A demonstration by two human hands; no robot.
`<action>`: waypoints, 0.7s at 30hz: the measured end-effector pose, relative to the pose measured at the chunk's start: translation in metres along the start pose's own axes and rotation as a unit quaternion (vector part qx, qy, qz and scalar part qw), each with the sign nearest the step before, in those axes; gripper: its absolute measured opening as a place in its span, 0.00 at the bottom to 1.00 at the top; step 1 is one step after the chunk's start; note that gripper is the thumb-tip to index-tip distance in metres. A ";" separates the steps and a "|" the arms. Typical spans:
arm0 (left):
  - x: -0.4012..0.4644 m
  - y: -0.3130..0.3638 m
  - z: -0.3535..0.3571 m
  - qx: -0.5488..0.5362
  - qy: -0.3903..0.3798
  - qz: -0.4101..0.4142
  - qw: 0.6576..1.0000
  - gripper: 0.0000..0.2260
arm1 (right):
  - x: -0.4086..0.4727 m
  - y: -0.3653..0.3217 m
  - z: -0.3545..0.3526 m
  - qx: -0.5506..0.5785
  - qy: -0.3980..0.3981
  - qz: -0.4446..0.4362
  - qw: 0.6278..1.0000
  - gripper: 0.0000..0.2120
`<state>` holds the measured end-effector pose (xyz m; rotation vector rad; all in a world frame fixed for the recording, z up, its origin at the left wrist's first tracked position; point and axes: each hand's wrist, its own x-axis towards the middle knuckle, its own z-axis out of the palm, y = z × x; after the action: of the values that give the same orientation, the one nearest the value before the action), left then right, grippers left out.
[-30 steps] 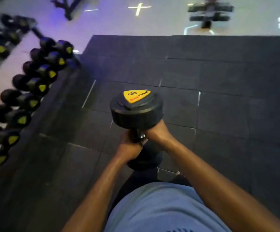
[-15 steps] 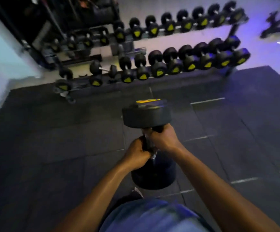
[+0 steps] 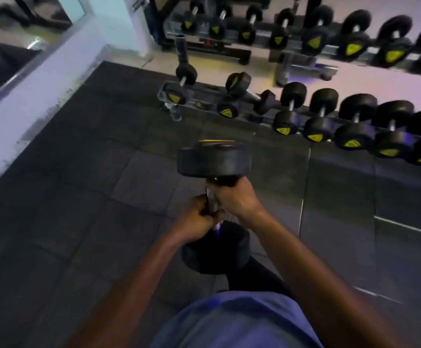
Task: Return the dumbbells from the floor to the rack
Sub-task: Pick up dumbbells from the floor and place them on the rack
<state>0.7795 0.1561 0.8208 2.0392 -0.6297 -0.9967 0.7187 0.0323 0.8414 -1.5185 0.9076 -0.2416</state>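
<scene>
I carry a large black dumbbell (image 3: 214, 159) upright in front of my waist, its yellow-labelled top head up and its lower head near my thighs. My right hand (image 3: 237, 197) grips the metal handle just under the top head. My left hand (image 3: 199, 217) grips the handle below it. The dumbbell rack (image 3: 204, 102) stands ahead and to the right, its lower tier holding several black dumbbells with yellow end labels. On that tier, gaps show between the few small dumbbells at its left end.
A second rack tier (image 3: 330, 50) with more dumbbells runs behind, upper right. A white wall base with a mirror (image 3: 16, 59) borders the dark rubber floor tiles (image 3: 91, 197) on the left. Open floor lies between me and the rack.
The view has turned and the rack has come closer, now filling the upper right. Both hands keep the same grip on the upright dumbbell.
</scene>
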 end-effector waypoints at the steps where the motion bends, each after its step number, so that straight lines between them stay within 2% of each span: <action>1: 0.024 0.007 -0.012 0.004 0.006 -0.010 1.000 0.13 | 0.029 -0.010 0.003 -0.002 -0.011 -0.002 1.000 0.08; 4: 0.098 0.026 -0.045 0.010 0.029 -0.035 0.999 0.20 | 0.113 -0.042 0.008 -0.015 -0.036 -0.006 0.999 0.05; 6: 0.153 0.044 -0.066 -0.010 0.045 -0.036 0.998 0.17 | 0.174 -0.067 0.012 -0.011 -0.050 0.001 0.999 0.07; 8: 0.201 0.064 -0.087 -0.034 0.048 -0.041 0.997 0.12 | 0.230 -0.090 0.017 -0.014 -0.048 0.012 0.999 0.16; 10: 0.249 0.085 -0.112 -0.036 0.053 -0.042 0.997 0.10 | 0.288 -0.110 0.024 -0.005 -0.047 0.019 0.999 0.24; 13: 0.333 0.097 -0.151 -0.042 0.044 -0.052 0.997 0.12 | 0.375 -0.133 0.038 0.018 -0.037 0.028 0.999 0.26; 15: 0.393 0.099 -0.178 -0.023 0.025 -0.051 0.998 0.17 | 0.431 -0.147 0.048 0.027 -0.023 0.029 0.999 0.23; 18: 0.477 0.107 -0.219 0.016 -0.004 -0.058 0.998 0.19 | 0.511 -0.168 0.065 0.073 0.023 0.050 0.996 0.08; 21: 0.555 0.119 -0.254 0.054 -0.039 -0.071 0.995 0.21 | 0.584 -0.184 0.083 0.135 0.050 0.102 0.984 0.07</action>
<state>1.2929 -0.1922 0.7772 2.1731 -0.5970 -1.1532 1.2320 -0.3082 0.7856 -1.1640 1.0567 -0.2813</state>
